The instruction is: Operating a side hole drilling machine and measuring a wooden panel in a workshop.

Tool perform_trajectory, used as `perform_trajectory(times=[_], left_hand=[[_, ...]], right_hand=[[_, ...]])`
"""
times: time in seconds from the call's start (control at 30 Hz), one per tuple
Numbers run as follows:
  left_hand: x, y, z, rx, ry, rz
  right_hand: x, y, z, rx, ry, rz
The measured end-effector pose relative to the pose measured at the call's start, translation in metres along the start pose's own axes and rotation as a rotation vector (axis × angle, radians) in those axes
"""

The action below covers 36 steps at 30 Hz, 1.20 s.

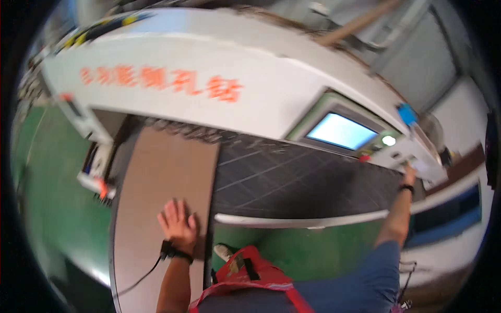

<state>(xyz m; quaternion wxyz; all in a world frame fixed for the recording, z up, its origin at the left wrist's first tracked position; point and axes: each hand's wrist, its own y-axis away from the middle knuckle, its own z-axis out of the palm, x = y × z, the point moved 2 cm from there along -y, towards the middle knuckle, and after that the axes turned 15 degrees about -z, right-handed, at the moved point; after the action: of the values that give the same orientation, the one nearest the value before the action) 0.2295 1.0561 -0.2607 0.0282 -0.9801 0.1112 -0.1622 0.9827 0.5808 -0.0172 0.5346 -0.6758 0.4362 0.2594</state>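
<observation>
A long light-brown board [156,172] lies on the left part of a machine's dark bed, running under its white beam. My left hand [178,224] rests flat on this board with the fingers spread, holding nothing. Out to the right, my right hand [409,173] reaches up to the beam's right end, beside the controls below and right of the lit screen [342,131]. Its fingers are small and blurred, so whether they grip or press a control cannot be made out. A red button [365,158] and a white round light [389,140] sit near the screen.
The white beam [209,57] with red lettering spans the machine. Yellow-and-black tools [104,28] lie on its top left. A pale rail [297,221] edges the dark bed [282,182]. A cable runs from my left wrist. The floor [57,193] is green.
</observation>
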Motion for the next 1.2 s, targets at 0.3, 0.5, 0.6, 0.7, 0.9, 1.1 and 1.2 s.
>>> perform_trajectory(times=[0.3, 0.5, 0.6, 0.7, 0.9, 1.1, 1.2], left_hand=[[-0.005, 0.0, -0.006, 0.017, -0.003, -0.059], [-0.011, 0.003, 0.004, 0.046, 0.04, -0.077], [-0.014, 0.004, 0.005, 0.067, 0.051, -0.076], [-0.006, -0.001, 0.003, 0.036, 0.052, -0.038], [-0.012, 0.004, 0.008, 0.033, 0.073, -0.102], [-0.032, 0.005, 0.018, -0.009, 0.389, -0.024], [-0.055, 0.035, 0.007, -0.006, 0.542, -0.038]], right_hand=[[0.04, 0.037, 0.06, 0.162, -0.034, 0.01], [0.018, 0.233, 0.144, -0.104, -0.072, -0.508], [-0.065, 0.367, 0.197, -0.562, -0.057, -0.496], [-0.122, 0.462, 0.246, -1.018, -0.258, -0.624], [-0.236, 0.612, 0.342, -1.553, -0.483, -0.797], [-0.237, 0.69, 0.367, -1.5, 0.358, -1.559], [-0.224, 0.699, 0.365, -1.343, 0.423, -1.742]])
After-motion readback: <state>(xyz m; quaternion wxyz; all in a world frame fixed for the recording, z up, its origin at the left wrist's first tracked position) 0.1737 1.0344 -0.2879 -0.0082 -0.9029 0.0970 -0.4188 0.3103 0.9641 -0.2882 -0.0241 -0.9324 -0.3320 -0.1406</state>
